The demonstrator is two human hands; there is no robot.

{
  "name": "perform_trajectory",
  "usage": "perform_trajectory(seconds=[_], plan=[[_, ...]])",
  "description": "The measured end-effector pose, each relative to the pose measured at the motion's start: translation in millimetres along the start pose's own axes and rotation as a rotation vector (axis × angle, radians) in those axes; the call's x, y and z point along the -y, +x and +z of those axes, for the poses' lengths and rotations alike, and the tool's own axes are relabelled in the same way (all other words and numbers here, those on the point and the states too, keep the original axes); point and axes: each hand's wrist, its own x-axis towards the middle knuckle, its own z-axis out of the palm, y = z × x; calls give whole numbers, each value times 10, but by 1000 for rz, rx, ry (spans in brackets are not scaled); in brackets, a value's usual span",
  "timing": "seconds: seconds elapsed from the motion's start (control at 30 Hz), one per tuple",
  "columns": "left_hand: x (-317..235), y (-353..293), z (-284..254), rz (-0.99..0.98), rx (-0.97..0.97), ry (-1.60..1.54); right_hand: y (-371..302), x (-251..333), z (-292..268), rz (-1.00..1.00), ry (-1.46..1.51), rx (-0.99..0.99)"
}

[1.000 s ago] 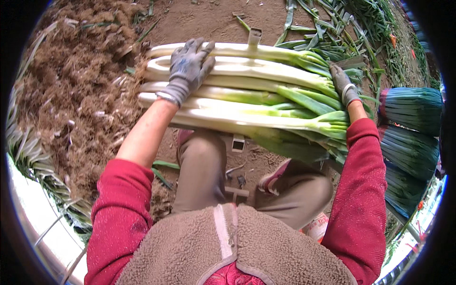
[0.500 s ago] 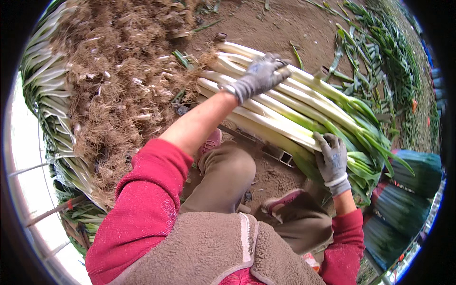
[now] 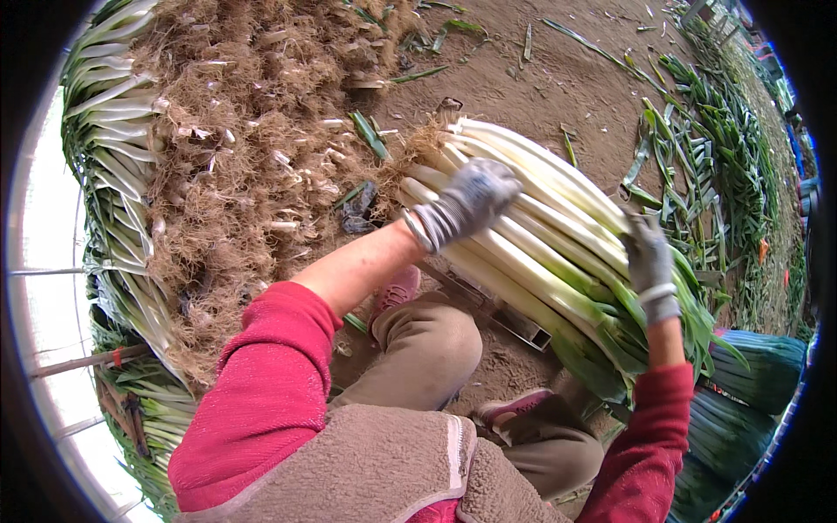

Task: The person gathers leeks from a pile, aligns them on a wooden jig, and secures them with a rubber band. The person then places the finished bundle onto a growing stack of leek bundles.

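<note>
A bundle of long green onions (image 3: 532,270) lies slanting in front of me, white shafts to the left and green leaves to the lower right. My left hand (image 3: 475,199), in a grey glove, rests on the white shafts near the root end, its fingers curled round a stalk. Toward the leaf end, my gloved right hand (image 3: 649,253) reaches over to the bundle's far side. Its fingers are bent over the stalks there and slightly smeared by motion. A metal square-tube frame (image 3: 523,331) shows beneath the bundle's near side.
A broad heap of brown roots (image 3: 253,166) covers the ground at left, beside a row of stacked green onions (image 3: 113,183). Loose cut leaves (image 3: 697,166) lie at far right. Banded bundles of green onions (image 3: 732,418) stand at lower right. My knee (image 3: 427,349) is close to the frame.
My right hand has shifted from the bundle's near edge to its far side. My left hand's fingers, spread earlier, are now curled. The stalks lie more tightly together.
</note>
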Motion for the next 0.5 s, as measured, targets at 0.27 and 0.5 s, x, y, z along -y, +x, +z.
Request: perform_trajectory(seconds=[0.27,0.5], plan=[[492,-178,204,-24,-78,56,-36,-59,182,-118,40,76],[844,-417,-223,-158,-24,-95,259,55,377,-189,152,61]])
